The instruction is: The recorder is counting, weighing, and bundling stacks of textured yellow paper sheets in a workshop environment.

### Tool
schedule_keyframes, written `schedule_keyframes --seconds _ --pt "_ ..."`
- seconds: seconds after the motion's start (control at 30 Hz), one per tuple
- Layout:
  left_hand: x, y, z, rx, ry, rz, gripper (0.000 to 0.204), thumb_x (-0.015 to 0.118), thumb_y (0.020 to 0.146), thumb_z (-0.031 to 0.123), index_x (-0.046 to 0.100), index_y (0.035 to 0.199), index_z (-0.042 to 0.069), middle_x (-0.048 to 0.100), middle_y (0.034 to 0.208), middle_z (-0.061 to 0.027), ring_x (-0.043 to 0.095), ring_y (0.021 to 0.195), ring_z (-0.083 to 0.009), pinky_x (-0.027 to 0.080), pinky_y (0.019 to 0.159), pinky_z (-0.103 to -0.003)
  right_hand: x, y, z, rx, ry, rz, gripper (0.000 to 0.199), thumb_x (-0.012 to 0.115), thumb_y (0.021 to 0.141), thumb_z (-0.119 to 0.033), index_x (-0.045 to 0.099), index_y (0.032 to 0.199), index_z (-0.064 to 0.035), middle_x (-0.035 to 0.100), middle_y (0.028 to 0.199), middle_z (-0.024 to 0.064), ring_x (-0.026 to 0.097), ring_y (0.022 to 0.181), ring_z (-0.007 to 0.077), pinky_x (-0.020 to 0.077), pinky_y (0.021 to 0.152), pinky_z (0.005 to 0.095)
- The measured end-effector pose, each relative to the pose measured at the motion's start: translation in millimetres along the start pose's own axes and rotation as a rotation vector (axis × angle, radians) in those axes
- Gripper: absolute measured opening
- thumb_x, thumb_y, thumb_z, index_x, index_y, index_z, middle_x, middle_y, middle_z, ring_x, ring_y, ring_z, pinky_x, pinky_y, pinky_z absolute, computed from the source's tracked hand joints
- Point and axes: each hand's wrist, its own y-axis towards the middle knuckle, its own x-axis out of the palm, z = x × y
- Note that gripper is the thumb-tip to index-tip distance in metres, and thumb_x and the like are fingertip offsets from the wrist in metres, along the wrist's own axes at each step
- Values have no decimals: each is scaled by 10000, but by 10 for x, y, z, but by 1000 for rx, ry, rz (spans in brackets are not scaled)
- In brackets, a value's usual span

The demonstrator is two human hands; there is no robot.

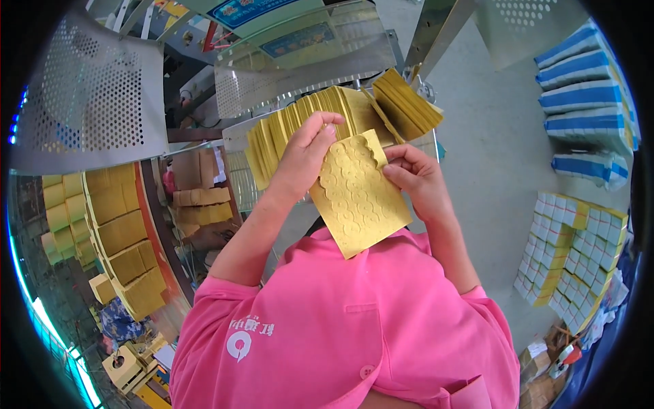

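A yellow paper sheet (361, 198) embossed with rounded coin-like patterns is held in front of my chest, tilted. Whether it is a single sheet or a thin stack, I cannot tell. My left hand (306, 157) is closed at its upper left edge, thumb and fingers curled together. On the opposite side, my right hand (415, 174) pinches the right edge between thumb and fingers; the edge there is wavy. Just beyond my hands stands a long row of yellow paper sheets (272, 140) on edge, with a leaning bundle of yellow paper (407, 105) at its right end.
A clear guard panel (306, 51) rises behind the paper row, with a perforated metal panel (88, 95) at left. Stacked yellow paper (122, 232) lies lower left. On the right are blue-and-white striped sacks (579, 102) and bundled blocks of paper (565, 245) on the floor.
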Motion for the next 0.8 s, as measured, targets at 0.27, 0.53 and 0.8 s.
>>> schedule_keyframes --seconds 0.27,0.53,0.8 --pt "20 -177 -5 -171 -382 148 389 482 1024 328 500 1288 42 657 1022 -46 628 876 -99 493 755 -236 -157 -30 89 43 -22 134 65 611 912 -28 640 965 -52 624 752 -50 499 604 2 359 500 177" --pt "295 -684 -229 -312 -570 79 324 566 976 185 579 1243 2 657 1180 -82 639 1075 -176 516 929 -323 -123 -5 60 38 -27 84 70 602 920 -36 639 979 -47 627 754 -45 507 602 8 369 499 178" --pt "39 -917 -357 -187 -586 301 259 559 950 89 618 1178 -18 676 1074 -51 655 948 -139 515 833 -277 56 -33 261 22 -96 -161 107 611 910 6 628 1008 -33 664 856 -15 604 757 46 494 642 207"
